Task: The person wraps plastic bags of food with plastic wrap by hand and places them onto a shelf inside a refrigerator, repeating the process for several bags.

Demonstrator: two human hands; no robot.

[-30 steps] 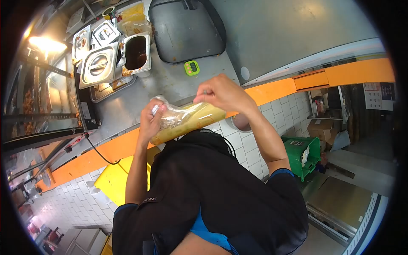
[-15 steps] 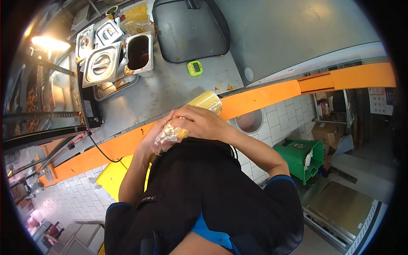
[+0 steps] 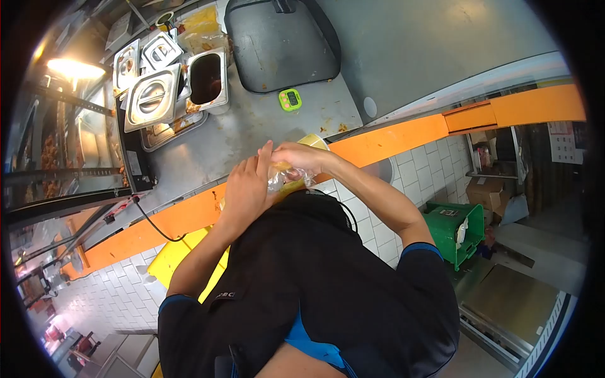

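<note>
Crumpled clear plastic film (image 3: 291, 179) with something yellowish under it is between my two hands, in front of my apron. My left hand (image 3: 247, 188) presses against its left side, back of the hand upward and one finger pointing up. From above, my right hand (image 3: 299, 156) curls over the film with bent fingers. Behind that hand shows the end of a shiny pale yellow cylinder (image 3: 314, 141), near the orange counter edge. Whether the film is attached to this cylinder is hidden by my hands.
On the steel counter are a green timer (image 3: 290, 99), a black board-like slab (image 3: 282, 47), an open metal container (image 3: 207, 79) and lidded pans (image 3: 151, 97). An orange edge (image 3: 403, 138) runs along its front. Below are a yellow bin (image 3: 179, 255) and a green crate (image 3: 455, 230).
My left hand has come up and turned its back to the camera. My right hand has shifted slightly right and up, and the plastic film has moved right.
</note>
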